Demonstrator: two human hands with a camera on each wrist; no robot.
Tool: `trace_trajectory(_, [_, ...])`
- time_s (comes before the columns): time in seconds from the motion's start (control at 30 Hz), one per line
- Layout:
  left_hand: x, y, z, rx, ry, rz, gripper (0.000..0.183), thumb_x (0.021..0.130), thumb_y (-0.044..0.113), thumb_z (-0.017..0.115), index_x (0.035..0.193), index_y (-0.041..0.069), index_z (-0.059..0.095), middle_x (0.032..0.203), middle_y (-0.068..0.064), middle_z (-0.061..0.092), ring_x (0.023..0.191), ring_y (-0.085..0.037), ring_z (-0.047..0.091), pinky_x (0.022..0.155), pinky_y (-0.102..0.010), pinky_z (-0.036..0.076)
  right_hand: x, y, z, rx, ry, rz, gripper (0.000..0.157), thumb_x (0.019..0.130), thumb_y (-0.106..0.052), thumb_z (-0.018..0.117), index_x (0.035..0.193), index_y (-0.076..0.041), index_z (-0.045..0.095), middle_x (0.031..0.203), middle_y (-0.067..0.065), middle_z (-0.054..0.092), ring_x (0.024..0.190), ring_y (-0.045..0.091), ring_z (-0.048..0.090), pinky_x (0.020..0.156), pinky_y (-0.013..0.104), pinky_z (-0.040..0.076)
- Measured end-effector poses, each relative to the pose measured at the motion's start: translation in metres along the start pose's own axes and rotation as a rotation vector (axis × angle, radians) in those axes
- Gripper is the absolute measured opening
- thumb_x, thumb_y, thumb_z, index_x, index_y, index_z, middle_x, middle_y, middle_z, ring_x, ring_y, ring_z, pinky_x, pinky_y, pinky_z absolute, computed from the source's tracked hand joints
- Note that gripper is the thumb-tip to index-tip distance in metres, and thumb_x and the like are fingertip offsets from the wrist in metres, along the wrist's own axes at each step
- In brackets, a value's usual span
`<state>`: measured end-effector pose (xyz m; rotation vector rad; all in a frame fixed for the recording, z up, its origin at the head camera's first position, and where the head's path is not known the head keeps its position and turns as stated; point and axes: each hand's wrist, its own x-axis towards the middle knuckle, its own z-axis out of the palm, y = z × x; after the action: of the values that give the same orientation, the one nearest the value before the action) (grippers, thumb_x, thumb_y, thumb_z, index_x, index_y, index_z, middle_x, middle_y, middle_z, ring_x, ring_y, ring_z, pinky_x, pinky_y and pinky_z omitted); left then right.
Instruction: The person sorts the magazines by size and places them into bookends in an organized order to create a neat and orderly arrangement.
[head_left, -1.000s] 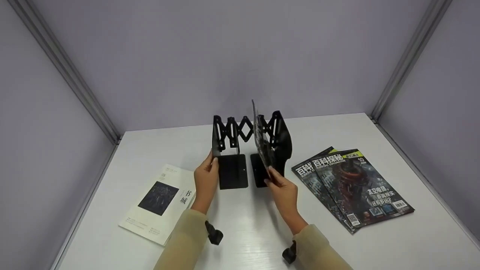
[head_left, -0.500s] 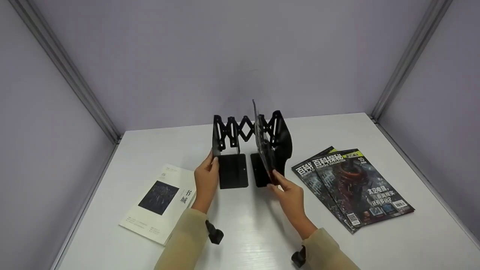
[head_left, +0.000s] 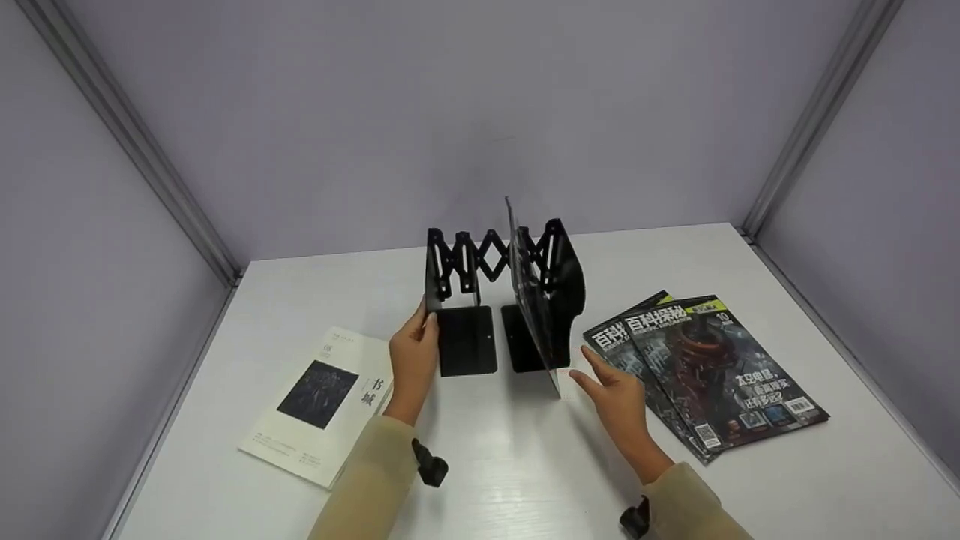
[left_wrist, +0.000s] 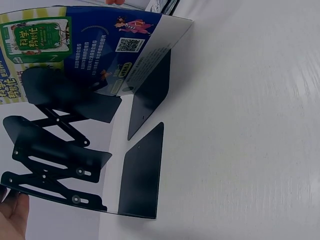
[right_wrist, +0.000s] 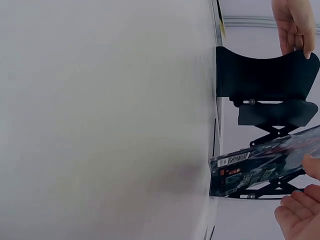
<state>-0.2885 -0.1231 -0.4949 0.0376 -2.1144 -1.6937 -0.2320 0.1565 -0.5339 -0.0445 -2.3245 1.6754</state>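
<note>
A black expandable bookend [head_left: 466, 341] with scissor-link bars stands at the back middle of the white table. My left hand [head_left: 413, 356] pinches the outer edge of its left end panel, thumb toward me. A magazine [head_left: 531, 300] stands upright in the bookend's right part, leaning slightly, its lower near corner jutting past the right base plate. Its blue and pale back cover [left_wrist: 107, 47] shows in the left wrist view, its dark front in the right wrist view. My right hand [head_left: 616, 405] is just right of that corner, apart from it, thumb and fingers spread and holding nothing.
Two overlapping dark magazines [head_left: 720, 375] lie flat on the right of the table [head_left: 502, 480]. A cream book [head_left: 319, 409] with a dark square picture lies on the left, partly behind my left forearm. Grey walls [head_left: 480, 112] enclose the table at the back and sides.
My right hand has let go of the upright magazine and moved right, toward me. The magazine now stands in the bookend without it. My left hand has kept its hold.
</note>
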Motion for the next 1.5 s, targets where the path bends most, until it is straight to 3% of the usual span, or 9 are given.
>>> trace_trajectory(0.2, [0.001,0.000,0.001,-0.012,0.001,-0.002,0.039,0.101,0.010,0.057,0.139,0.003,0.054,0.143,-0.012,0.055,0.132,-0.026,0.055,0.103,-0.039,0.052,0.001,0.005,-0.021,-0.047,0.030,0.083,0.050,0.085,-0.019,0.079,0.131,-0.008,0.064,0.134,0.007,0.063,0.127,0.021,0.058,0.086,0.008,0.052])
trace_trajectory(0.33, [0.002,0.000,0.001,-0.004,0.005,0.000,0.039,0.101,0.011,0.057,0.139,0.004,0.054,0.142,-0.012,0.056,0.132,-0.026,0.055,0.104,-0.038,0.052,0.002,0.004,-0.034,-0.091,0.043,0.102,0.050,0.084,-0.018,0.080,0.131,-0.005,0.063,0.131,0.011,0.064,0.124,0.026,0.061,0.075,0.001,0.047])
trace_trajectory(0.6, [0.002,-0.001,0.000,0.006,0.020,0.004,0.039,0.100,0.010,0.058,0.138,0.004,0.055,0.141,-0.012,0.056,0.131,-0.026,0.056,0.103,-0.040,0.052,0.005,0.009,-0.061,-0.232,0.087,0.120,0.051,0.083,-0.021,0.082,0.129,-0.006,0.064,0.127,0.013,0.064,0.115,0.029,0.065,0.062,0.004,0.046])
trace_trajectory(0.7, [0.002,0.000,0.000,0.011,0.026,0.001,0.038,0.100,0.010,0.058,0.138,0.005,0.056,0.140,-0.012,0.057,0.130,-0.026,0.057,0.102,-0.040,0.053,0.006,0.013,-0.070,-0.285,0.070,0.133,0.050,0.084,-0.023,0.081,0.129,-0.007,0.064,0.125,0.015,0.065,0.089,0.021,0.074,0.063,0.008,0.044])
trace_trajectory(0.8, [0.001,0.000,0.000,0.017,0.029,0.000,0.038,0.100,0.010,0.058,0.138,0.004,0.056,0.140,-0.012,0.058,0.130,-0.026,0.057,0.102,-0.040,0.053,0.005,0.015,-0.081,-0.309,0.026,0.165,0.053,0.086,-0.026,0.079,0.132,-0.007,0.062,0.126,0.016,0.065,0.060,0.009,0.056,0.059,0.017,0.042])
trace_trajectory(0.93, [0.001,0.000,0.001,0.010,0.024,0.007,0.038,0.100,0.009,0.058,0.138,0.004,0.056,0.140,-0.012,0.057,0.131,-0.026,0.056,0.104,-0.040,0.052,0.004,0.019,-0.093,-0.339,-0.027,0.186,0.059,0.088,-0.030,0.077,0.136,-0.002,0.058,0.130,0.022,0.061,0.050,0.006,0.038,0.050,0.022,0.037])
trace_trajectory(1.13, [0.001,-0.001,0.001,-0.001,0.024,0.006,0.038,0.100,0.009,0.058,0.138,0.004,0.056,0.141,-0.012,0.057,0.132,-0.026,0.055,0.104,-0.041,0.051,0.006,0.028,-0.105,-0.422,-0.076,0.232,0.066,0.090,-0.029,0.074,0.142,0.003,0.049,0.098,0.029,0.069,0.048,0.007,0.030,0.045,0.024,0.032])
trace_trajectory(1.3, [0.000,-0.001,0.001,0.037,0.027,-0.004,0.038,0.100,0.011,0.058,0.138,0.004,0.056,0.139,-0.013,0.058,0.129,-0.026,0.058,0.101,-0.041,0.053,0.007,0.036,-0.110,-0.430,-0.102,0.252,0.066,0.092,-0.027,0.072,0.144,0.004,0.047,0.076,0.016,0.068,0.050,0.008,0.040,0.045,0.024,0.033])
trace_trajectory(1.5, [0.000,0.001,0.001,0.045,0.027,0.001,0.038,0.100,0.010,0.058,0.137,0.003,0.057,0.139,-0.014,0.058,0.129,-0.027,0.058,0.102,-0.042,0.053,0.009,0.041,-0.113,-0.443,-0.096,0.243,0.066,0.091,-0.025,0.074,0.143,0.006,0.047,0.056,-0.002,0.055,0.043,0.007,0.033,0.041,0.023,0.033])
